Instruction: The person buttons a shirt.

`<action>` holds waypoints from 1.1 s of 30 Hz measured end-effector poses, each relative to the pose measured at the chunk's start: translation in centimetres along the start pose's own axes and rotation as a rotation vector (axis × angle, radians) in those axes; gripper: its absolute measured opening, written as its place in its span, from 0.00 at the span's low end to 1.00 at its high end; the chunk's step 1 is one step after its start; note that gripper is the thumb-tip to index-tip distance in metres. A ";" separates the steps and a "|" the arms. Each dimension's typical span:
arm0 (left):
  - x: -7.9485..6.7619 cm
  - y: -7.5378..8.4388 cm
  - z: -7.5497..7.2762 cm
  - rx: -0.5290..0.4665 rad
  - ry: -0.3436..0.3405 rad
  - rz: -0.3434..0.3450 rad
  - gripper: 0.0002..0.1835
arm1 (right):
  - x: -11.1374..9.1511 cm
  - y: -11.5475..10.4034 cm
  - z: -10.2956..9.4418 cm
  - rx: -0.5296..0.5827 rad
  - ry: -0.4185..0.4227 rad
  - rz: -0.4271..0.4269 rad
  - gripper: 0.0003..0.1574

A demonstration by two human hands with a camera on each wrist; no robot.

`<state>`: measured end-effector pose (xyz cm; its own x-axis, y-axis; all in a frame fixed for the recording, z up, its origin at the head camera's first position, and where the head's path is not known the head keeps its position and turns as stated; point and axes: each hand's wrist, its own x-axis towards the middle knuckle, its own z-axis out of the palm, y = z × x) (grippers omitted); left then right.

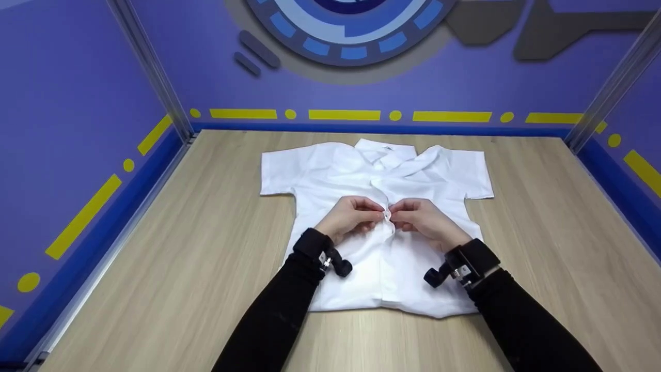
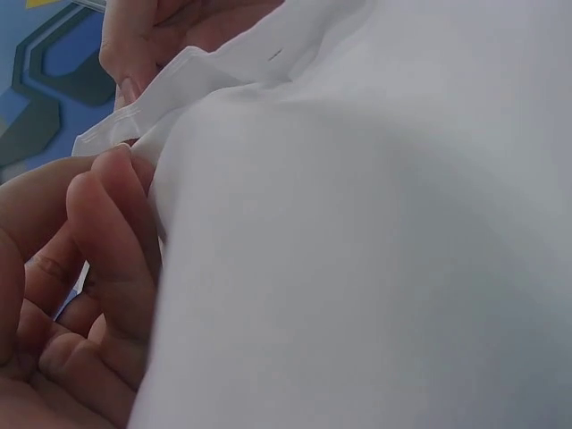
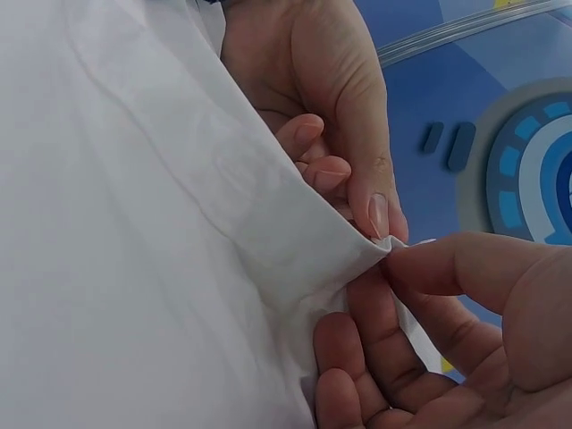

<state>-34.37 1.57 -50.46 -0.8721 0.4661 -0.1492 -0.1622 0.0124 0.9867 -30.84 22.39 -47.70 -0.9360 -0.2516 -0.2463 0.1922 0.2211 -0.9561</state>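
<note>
A white short-sleeved shirt lies front up, its collar toward the back wall. Over the middle of its chest, my left hand pinches one side of the front opening between thumb and fingers. Opposite it, my right hand pinches the other front edge, the fingertips of both hands almost meeting. In the left wrist view a slit buttonhole shows in the lifted placket. The right wrist view has the raised fabric edge running up to both thumbs. Any button between the fingertips is hidden.
The shirt is spread on a wood-grain table. Blue-purple panels with yellow dashes enclose it: a back wall, a left wall and a right wall. Black wrist cameras hang under both wrists, just above the shirt.
</note>
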 end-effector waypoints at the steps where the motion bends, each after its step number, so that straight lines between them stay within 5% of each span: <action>1: 0.0 0.0 0.0 0.000 0.001 -0.001 0.12 | 0.0 0.0 0.0 -0.003 0.005 0.003 0.15; 33: -0.1 0.0 0.0 0.042 -0.035 -0.005 0.09 | -0.2 -0.4 0.7 -0.133 0.036 -0.026 0.19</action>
<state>-34.29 1.48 -50.40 -0.8543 0.4968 -0.1528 -0.1464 0.0519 0.9879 -30.49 21.71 -47.41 -0.9504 -0.2256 -0.2140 0.1295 0.3382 -0.9321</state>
